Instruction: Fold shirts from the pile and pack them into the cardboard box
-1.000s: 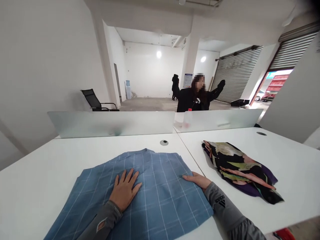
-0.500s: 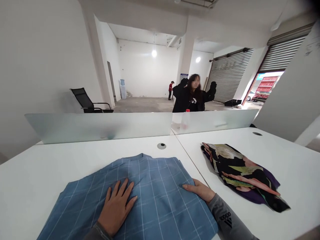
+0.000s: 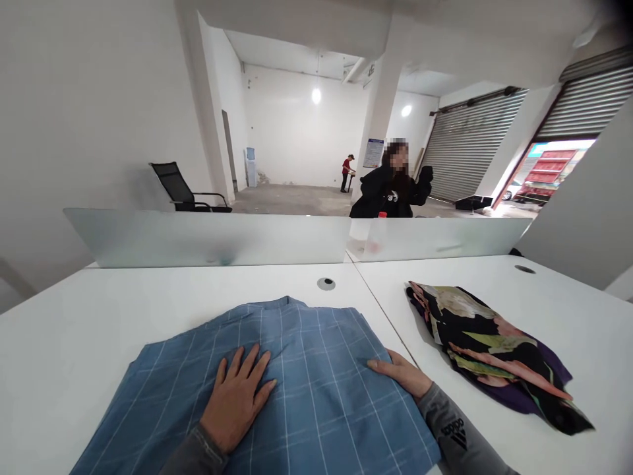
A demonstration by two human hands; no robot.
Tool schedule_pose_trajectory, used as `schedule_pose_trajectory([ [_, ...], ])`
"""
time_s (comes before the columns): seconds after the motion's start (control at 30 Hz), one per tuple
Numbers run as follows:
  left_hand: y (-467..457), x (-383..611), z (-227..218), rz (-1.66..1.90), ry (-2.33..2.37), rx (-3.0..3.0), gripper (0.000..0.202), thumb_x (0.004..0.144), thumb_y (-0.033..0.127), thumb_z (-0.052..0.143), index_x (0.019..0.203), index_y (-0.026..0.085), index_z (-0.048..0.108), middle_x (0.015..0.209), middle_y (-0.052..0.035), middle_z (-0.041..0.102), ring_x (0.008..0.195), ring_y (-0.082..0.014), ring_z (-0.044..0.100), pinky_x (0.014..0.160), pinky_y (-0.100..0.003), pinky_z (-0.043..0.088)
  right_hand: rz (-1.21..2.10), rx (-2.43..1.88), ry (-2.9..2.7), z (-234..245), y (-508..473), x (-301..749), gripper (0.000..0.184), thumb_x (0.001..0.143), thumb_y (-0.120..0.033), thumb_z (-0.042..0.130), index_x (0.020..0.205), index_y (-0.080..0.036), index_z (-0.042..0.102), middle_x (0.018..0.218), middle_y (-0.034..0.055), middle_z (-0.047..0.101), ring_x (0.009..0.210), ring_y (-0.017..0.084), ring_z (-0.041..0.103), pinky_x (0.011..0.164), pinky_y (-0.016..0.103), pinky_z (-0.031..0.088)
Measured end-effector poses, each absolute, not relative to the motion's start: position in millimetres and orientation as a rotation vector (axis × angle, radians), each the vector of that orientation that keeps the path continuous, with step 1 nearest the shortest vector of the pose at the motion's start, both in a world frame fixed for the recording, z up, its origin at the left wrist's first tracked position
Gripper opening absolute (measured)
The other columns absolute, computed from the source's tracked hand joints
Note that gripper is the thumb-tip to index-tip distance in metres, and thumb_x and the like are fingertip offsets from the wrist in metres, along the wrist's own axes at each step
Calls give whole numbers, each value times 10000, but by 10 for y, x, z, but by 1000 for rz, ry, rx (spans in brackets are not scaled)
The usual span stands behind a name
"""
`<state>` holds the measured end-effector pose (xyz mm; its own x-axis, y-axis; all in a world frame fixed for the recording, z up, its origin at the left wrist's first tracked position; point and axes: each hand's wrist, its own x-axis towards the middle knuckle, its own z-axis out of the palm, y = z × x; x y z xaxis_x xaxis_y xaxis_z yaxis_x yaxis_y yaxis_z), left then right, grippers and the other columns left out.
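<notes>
A blue shirt with thin white checks lies spread on the white table, its neck edge pointing away from me. My left hand rests flat on the middle of the cloth, fingers spread. At the shirt's right edge, my right hand has its thumb on top of the fabric and its other fingers hidden beneath or behind the edge. To the right of it lies a folded dark garment with a colourful print, apart from both hands.
A frosted low divider runs along the back of the white table. Behind it are a person in black, a red-capped bottle and a black office chair. Another person in red stands farther back.
The view has tilted and shifted slightly. Both hands keep nearly the same places on the shirt. The person in black has lowered one raised arm and leans differently.
</notes>
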<state>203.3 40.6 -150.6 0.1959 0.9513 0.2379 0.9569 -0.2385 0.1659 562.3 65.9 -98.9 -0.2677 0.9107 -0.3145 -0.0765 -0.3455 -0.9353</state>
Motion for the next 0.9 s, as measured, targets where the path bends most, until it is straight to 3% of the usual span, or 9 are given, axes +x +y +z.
schedule_pose_trajectory([
  [0.2,372,2066,-1390,-491,-1908,-2385,523,955,530,358,1395,275,479,1481,-54,434,1367,-367,338,1093,-632,257,1637,-1350,-1202,-1012,703,5647,562,647,-332,778,1163,-164,631,930,79,747,745,236,707,707,361,577],
  [0.4,448,2051,-1228,-674,-1965,-2207,635,945,550,363,1484,216,318,1561,-119,270,1422,-364,226,1097,-633,242,1538,-1464,-1242,-863,692,5594,497,665,-364,757,1113,-174,656,943,84,750,731,253,708,660,352,581],
  [0.6,521,2100,-1235,-563,-1928,-2393,595,914,604,406,1410,278,445,1514,-94,376,1378,-385,306,1080,-673,211,1436,-1526,-1263,-498,526,5413,433,655,-349,759,1038,-167,671,925,90,751,771,273,711,663,339,588],
  [0.77,-27,2188,-1105,-669,-1900,-2398,599,926,549,427,1403,187,437,1514,-150,357,1376,-382,304,1067,-647,265,1444,-1493,-1301,-24,386,4998,554,647,-336,768,1164,-189,633,964,95,746,786,290,711,657,350,595],
  [0.9,-713,2148,-1153,-723,-1522,-2715,652,907,624,405,1412,212,406,1485,-132,404,1371,-322,335,1106,-579,256,1420,-1293,-1591,280,346,4383,612,714,-350,695,1293,-205,563,1081,83,721,905,289,697,800,393,581],
])
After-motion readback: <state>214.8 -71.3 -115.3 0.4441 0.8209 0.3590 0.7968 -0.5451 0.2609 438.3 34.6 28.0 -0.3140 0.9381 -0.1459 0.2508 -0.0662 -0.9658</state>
